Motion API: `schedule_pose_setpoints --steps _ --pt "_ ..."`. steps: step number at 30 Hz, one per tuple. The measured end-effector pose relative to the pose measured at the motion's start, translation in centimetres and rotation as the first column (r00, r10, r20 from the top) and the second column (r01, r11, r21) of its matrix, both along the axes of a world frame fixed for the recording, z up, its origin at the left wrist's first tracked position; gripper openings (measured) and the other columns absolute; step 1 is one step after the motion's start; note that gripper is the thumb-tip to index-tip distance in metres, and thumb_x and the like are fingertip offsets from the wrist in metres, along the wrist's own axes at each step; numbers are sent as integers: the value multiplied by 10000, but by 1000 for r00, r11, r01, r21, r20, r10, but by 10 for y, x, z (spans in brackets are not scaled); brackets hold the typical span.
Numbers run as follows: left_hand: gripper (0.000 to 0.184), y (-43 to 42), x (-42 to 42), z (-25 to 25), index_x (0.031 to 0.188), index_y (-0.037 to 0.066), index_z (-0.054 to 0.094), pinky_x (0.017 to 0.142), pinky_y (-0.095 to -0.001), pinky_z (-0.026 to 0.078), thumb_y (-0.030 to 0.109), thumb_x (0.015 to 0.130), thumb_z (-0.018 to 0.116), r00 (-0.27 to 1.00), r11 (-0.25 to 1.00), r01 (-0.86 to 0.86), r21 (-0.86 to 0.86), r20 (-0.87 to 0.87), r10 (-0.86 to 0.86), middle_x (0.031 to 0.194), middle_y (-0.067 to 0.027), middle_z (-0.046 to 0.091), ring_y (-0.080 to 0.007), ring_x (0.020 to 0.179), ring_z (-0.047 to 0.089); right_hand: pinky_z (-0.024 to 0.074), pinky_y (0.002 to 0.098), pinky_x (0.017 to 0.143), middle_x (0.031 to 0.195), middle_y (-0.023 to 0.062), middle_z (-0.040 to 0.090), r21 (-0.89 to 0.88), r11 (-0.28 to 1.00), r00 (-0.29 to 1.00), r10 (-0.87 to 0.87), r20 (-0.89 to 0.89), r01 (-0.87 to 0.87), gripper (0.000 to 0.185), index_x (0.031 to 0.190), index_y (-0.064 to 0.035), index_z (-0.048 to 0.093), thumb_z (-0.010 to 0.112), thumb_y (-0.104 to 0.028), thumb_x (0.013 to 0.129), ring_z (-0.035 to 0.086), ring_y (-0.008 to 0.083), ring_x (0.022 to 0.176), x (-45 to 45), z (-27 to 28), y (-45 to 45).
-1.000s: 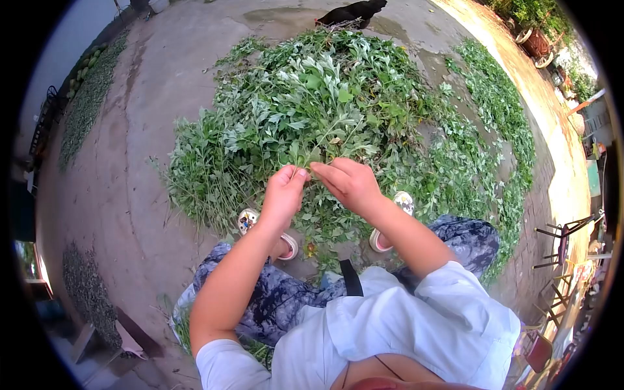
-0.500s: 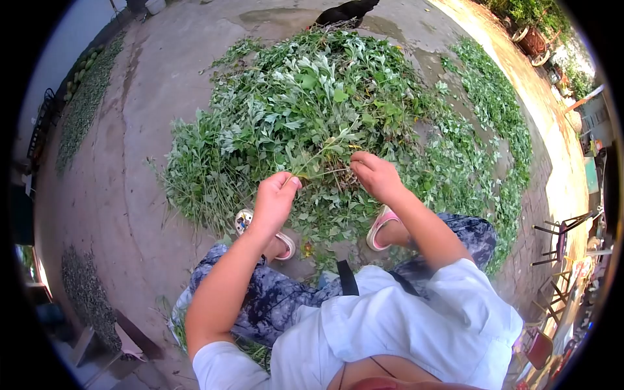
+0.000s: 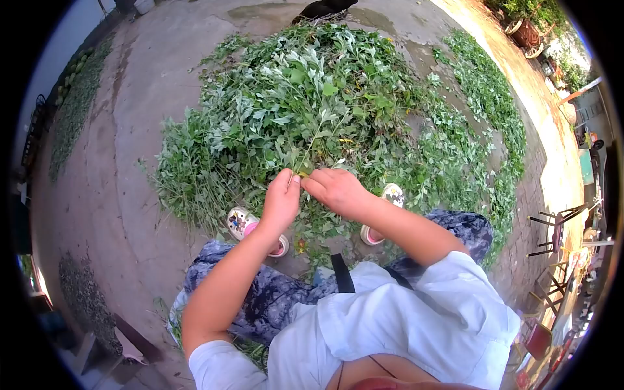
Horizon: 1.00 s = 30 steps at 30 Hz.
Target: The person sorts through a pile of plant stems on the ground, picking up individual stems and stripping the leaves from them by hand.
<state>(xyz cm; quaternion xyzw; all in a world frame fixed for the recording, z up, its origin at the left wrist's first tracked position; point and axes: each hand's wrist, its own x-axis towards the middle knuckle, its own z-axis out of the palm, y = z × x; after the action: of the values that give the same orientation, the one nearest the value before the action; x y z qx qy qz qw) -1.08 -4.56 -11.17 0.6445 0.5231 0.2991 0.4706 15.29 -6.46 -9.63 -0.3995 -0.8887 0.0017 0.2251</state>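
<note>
Pinched between the thumb and fingers of my left hand point(image 3: 283, 200) is a leafy green stem point(image 3: 314, 138), whose top points away from me over the heap. My right hand point(image 3: 337, 192) is closed right beside it, fingertips at the lower end of the stem. What the right fingers grip is hidden; a small yellowish bit shows between the hands. Beyond and below both hands spreads a big heap of cut leafy stems point(image 3: 260, 107), pale silvery green in places.
My feet in light clogs point(image 3: 242, 224) stand at the heap's near edge. More greens point(image 3: 487, 81) lie spread on the right. A dark bird point(image 3: 323, 8) is behind the heap. Chairs point(image 3: 558, 231) stand at far right, melons point(image 3: 70, 78) at far left along the wall.
My right hand has moved left and nearer, from apart to beside my left hand. The stem now points more steeply away from me. The view has shifted slightly.
</note>
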Motion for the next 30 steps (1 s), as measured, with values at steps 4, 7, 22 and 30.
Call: schedule_pose_setpoints --steps 4,7,22,30 --pt "143 -10 1 6 845 14 501 506 -234 334 135 883 435 997 998 20 -66 80 -14 659 10 463 -59 578 381 454 289 540 709 29 458 13 1000 999 -2 -34 2 251 906 -93 510 549 -107 659 530 179 678 11 -9 -2" --pt "159 -15 1 1 785 -4 496 459 -278 314 130 863 461 988 994 3 -106 157 14 538 -28 417 -87 493 349 465 295 560 723 33 466 -37 999 999 9 -51 -11 262 915 -94 510 555 -99 657 537 180 695 15 -17 -7" --pt "162 -15 -6 15 806 -16 542 471 -262 328 128 849 478 987 990 58 -126 157 -38 563 -6 458 -75 510 378 391 272 447 583 48 477 -582 737 459 -673 -580 345 75 782 -27 526 473 -80 790 487 143 509 7 -48 -2" --pt "190 -17 -17 19 791 9 622 533 -221 341 175 813 532 986 944 140 -300 126 -106 585 29 476 -49 571 405 400 279 442 631 24 498 -143 987 883 -132 -451 75 56 785 -83 570 565 -139 785 506 151 543 31 36 -11"
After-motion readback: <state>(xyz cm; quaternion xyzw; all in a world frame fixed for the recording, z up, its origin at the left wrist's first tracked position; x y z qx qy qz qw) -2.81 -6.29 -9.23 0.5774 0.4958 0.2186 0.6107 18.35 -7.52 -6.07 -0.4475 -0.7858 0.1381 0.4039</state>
